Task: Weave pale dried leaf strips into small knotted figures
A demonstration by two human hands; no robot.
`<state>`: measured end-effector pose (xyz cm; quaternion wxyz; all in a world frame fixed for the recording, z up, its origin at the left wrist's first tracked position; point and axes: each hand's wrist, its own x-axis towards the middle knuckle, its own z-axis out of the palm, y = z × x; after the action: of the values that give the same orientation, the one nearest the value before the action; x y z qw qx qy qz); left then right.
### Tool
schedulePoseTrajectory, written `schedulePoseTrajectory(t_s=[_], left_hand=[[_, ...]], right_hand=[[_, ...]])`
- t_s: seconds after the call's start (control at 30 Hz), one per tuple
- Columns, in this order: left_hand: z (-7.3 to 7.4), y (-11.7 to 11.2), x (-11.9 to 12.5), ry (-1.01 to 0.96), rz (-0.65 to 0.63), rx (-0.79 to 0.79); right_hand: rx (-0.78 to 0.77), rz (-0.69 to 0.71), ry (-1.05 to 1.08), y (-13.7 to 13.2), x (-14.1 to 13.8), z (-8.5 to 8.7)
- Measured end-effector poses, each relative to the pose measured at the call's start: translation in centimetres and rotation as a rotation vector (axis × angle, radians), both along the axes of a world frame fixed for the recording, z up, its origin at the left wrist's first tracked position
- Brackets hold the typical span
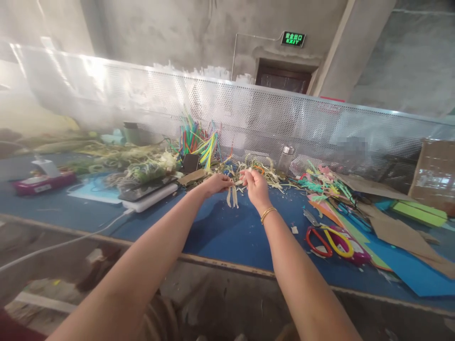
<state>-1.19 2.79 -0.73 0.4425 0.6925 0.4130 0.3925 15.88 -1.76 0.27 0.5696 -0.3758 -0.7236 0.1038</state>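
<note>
My left hand (217,183) and my right hand (253,182) are close together above the blue table, both with fingers closed. Between them is a pale, straw-coloured strip of husk-like material (232,196), its loose ends hanging below my left fingers. The right fingers pinch another part of this strip, with a gold bracelet on that wrist. Just beyond both hands lies a heap of similar pale strips (261,166). Scissors (330,241) with one red and one yellow handle rest to the right of my right arm.
A bundle of coloured stems (201,139) stands behind my hands, near a glass bottle (286,161). Paper and cardboard sheets (401,232) cover the right side. On the left are a white power bank-like block (151,198) with a cable and a purple box (44,182). A perforated metal panel (249,113) closes off the back.
</note>
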Motion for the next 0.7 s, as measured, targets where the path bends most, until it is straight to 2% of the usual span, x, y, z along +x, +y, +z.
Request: schedulePoseTrajectory(t_s=[0.13, 0.33, 0.53, 0.7], left_hand=[[-0.1, -0.1, 0.2, -0.121, 0.035, 0.022], [0.4, -0.4, 0.1, -0.027, 0.02, 0.163], [0.9, -1.1, 0.3, 0.006, 0.081, 0.22], [0.6, -1.1, 0.7, -0.063, 0.049, 0.258]], right_hand=[[-0.086, 0.041, -0.042, 0.3, -0.2, -0.6], [-0.103, -0.104, -0.243, 0.2, -0.2, -1.0], [-0.163, -0.061, -0.136, 0.5, -0.1, -1.4], [-0.188, -0.062, -0.097, 0.8, -0.3, -1.7]])
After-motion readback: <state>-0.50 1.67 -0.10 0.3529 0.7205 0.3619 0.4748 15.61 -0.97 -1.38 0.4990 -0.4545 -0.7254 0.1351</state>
